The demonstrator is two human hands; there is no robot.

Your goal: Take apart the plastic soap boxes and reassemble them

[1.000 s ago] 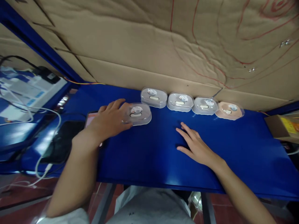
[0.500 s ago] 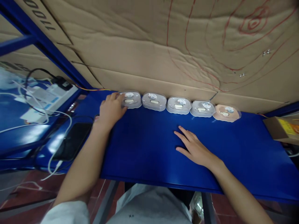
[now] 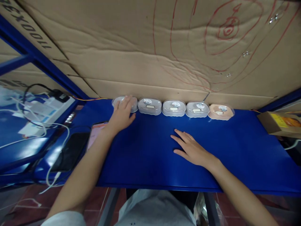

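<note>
Several oval clear plastic cases stand side by side along the back of the blue tabletop [image 3: 145,157]. My left hand [image 3: 121,116] lies over the leftmost case [image 3: 134,105], its fingers stretched out on or just above the lid and covering much of it. Beside that case is a greyish one [image 3: 150,110] with a round white label and a small pale bar on top. The case at the right end [image 3: 221,112] looks peach inside. Low over the tabletop, or resting on it, my right hand [image 3: 191,149] is spread, holding nothing.
A cardboard sheet [image 3: 113,56] with red curved lines rises behind the cases. At left are a phone with a lit pink screen [image 3: 94,133], a dark phone [image 3: 70,150], a white power strip [image 3: 58,108] and loose cables. An open cardboard box [image 3: 277,127] sits at right.
My left hand has shifted right over the leftmost case, its fingers now lying across the lid instead of at its left side. My right hand keeps its pose. The camera view has turned slightly.
</note>
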